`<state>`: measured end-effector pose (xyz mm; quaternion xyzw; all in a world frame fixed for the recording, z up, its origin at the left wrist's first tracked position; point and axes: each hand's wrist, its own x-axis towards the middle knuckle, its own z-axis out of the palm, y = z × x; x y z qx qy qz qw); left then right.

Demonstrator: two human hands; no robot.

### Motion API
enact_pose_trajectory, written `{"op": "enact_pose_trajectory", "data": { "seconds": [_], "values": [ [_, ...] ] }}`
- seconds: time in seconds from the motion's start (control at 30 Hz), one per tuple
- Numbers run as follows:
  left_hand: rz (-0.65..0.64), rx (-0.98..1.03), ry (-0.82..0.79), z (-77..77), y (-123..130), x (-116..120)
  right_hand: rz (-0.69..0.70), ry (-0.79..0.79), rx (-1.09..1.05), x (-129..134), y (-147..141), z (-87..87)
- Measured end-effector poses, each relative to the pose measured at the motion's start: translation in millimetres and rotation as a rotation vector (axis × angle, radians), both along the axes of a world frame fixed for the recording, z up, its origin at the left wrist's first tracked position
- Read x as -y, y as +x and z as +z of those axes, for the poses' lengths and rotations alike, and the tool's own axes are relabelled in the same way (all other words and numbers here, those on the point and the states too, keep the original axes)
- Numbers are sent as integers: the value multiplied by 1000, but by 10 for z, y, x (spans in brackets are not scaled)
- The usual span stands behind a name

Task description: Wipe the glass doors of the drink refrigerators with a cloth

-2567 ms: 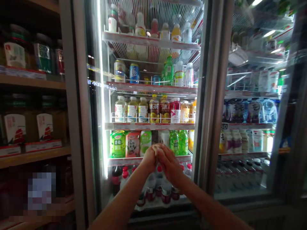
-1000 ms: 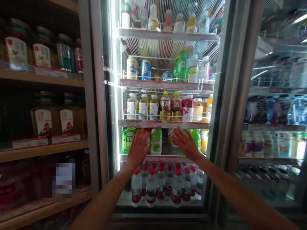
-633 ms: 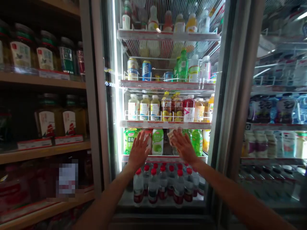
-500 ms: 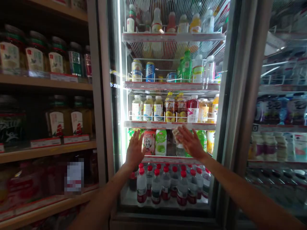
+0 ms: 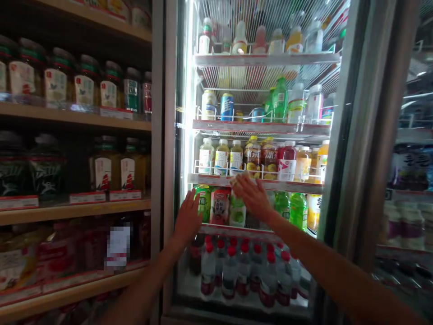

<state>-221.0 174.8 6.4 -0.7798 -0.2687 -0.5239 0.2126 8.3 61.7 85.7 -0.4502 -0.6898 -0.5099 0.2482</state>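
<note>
My right hand (image 5: pixel 253 194) is flattened over a crumpled pale cloth (image 5: pixel 241 178), which pokes out past its fingertips at the glass front of a lit drinks cooler. Behind that hand are a shelf edge and a green-and-white bottle (image 5: pixel 237 210), partly covered. My left hand (image 5: pixel 188 216) is raised with fingers stretched and nothing in it, near the cooler's left frame. Just right of it stand a green bottle (image 5: pixel 203 201) and a red-labelled bottle (image 5: pixel 219 206) on the shelf inside. Whether the left palm touches the glass, I cannot tell.
Wooden shelves (image 5: pixel 77 215) with bottled drinks stand on the left. Red-capped bottles (image 5: pixel 230 271) fill the cooler's bottom. A broad metal frame (image 5: pixel 375 135) separates it from another cooler on the right, where dark-topped bottles (image 5: pixel 409 164) are visible.
My right hand has moved left across the cooler front with the cloth. The left hand has also shifted left, uncovering the green bottle. The view has turned left.
</note>
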Motion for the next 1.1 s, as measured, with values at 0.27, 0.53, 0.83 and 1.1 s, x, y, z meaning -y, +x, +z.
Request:
{"op": "enact_pose_trajectory", "data": {
  "seconds": [0.27,0.53,0.83,1.1],
  "values": [
    [100,-79,-23,-273,-336,-60,108,-104,53,-327,-570,-245],
    [144,25,-69,-366,-668,-234,62,-38,-50,-765,-1133,351],
    [141,13,-43,-259,-728,-163,155,-155,418,-626,-1088,-723],
    [25,-14,34,-99,-59,119,-86,133,-29,-93,-87,3]
  ]
}}
